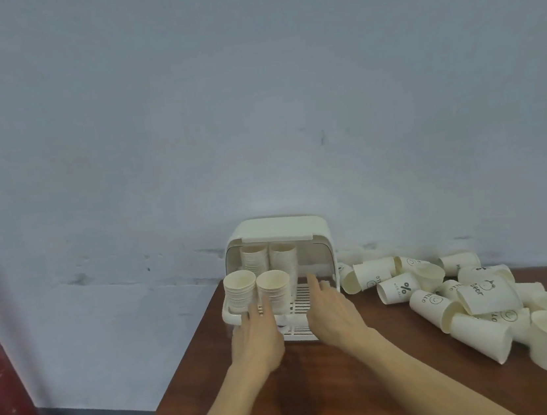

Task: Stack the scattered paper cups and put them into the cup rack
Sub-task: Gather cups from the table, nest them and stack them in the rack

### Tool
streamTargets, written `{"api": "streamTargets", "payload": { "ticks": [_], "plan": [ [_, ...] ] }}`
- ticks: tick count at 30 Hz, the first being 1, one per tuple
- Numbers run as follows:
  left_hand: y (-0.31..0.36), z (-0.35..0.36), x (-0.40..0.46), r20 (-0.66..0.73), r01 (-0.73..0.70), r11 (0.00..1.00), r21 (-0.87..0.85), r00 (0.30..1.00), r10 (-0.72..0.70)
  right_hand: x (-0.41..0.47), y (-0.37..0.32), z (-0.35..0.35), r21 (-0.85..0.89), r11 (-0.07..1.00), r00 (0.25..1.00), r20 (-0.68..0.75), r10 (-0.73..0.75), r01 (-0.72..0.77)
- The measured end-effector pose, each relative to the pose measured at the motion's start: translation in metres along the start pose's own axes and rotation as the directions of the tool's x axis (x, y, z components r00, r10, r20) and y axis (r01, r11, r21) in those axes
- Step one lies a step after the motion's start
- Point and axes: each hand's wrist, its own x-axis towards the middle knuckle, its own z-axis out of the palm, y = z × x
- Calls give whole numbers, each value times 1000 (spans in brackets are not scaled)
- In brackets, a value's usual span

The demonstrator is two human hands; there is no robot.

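head view: the cup rack (pixel 320 236) sits at the table's far edge with four stacks inside; loose paper cups (pixel 484 305) lie heaped to its right. left hand (pixel 256 333) and right hand (pixel 330 314) reach in with fingers straight, holding nothing. the cups look light and crushable, so grip the sidewall gently.

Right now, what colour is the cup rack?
The cup rack is cream white, shown best in the head view.
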Motion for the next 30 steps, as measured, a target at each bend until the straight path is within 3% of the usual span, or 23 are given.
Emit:
{"api": "streamTargets", "payload": {
  "ticks": [17, 30],
  "plan": [
    [145, 30, -41, -10, -269, 958, -99, 963, 270, -88, 124, -67, 39, 957, 958, -18, 287, -287],
    [270, 63, -70, 52, -472, 862, -182, 871, 488, -160, 233, -117, 32, 872, 868, -90, 489, -488]
  ]
}}
